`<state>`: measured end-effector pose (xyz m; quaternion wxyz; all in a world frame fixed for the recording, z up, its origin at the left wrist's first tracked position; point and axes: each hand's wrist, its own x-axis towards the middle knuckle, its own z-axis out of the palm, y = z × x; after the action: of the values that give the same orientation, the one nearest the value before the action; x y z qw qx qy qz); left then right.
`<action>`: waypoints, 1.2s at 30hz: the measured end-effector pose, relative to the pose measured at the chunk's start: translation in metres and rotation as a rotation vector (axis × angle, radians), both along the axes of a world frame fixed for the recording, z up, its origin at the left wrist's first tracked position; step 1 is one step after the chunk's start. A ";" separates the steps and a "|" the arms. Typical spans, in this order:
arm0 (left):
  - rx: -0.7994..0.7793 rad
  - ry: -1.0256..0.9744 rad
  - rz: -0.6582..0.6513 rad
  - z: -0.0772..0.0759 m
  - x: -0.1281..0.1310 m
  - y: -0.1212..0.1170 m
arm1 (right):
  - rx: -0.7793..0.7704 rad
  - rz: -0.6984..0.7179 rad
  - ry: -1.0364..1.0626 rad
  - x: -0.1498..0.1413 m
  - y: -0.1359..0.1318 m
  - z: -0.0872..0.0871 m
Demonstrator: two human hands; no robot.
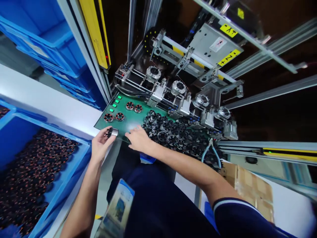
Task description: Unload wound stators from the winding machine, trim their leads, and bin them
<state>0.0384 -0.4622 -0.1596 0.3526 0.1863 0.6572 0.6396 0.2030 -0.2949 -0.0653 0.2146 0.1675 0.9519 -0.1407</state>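
At the near left edge of the green work surface (128, 123), my left hand (100, 142) grips a motor stator (114, 132) with a silver side and black slotted ends, between thumb and fingers. My right hand (139, 138) is over the surface a little to the right, thumb and forefinger slightly apart, with nothing visible between them. Beyond the hands lie several copper-wound stators (120, 116). Directly right of my right hand spreads a heap of black, unwound stator cores (163, 135), partly covered by my forearm.
A winding machine (178, 87) with several stators on its stations stands behind the work surface. Blue-handled cutters (211, 152) lie at the heap's right end. At left, a blue bin (85, 155) holds many wound stators, below stacked blue crates (49, 43). A cardboard box (255, 188) sits at right.
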 end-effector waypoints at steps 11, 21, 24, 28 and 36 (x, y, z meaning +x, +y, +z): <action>0.073 0.321 -0.096 0.075 0.039 0.018 | -0.393 -0.477 0.537 0.093 -0.001 0.056; 0.289 0.935 -0.632 0.185 0.124 0.250 | 0.047 -1.137 1.086 0.331 0.141 0.113; 0.242 1.013 -0.710 0.176 0.157 0.325 | 0.140 -1.188 1.125 0.360 0.189 0.090; 0.032 1.062 -0.819 0.148 0.186 0.375 | 0.118 -1.184 1.023 0.367 0.220 0.046; -0.004 1.005 -0.843 0.133 0.177 0.380 | 0.112 -1.151 0.946 0.377 0.228 0.030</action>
<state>0.2155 -0.0820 -0.0261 0.2232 0.7034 0.6138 0.2804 0.5797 -0.0665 -0.0351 -0.3343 0.5717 0.7102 -0.2389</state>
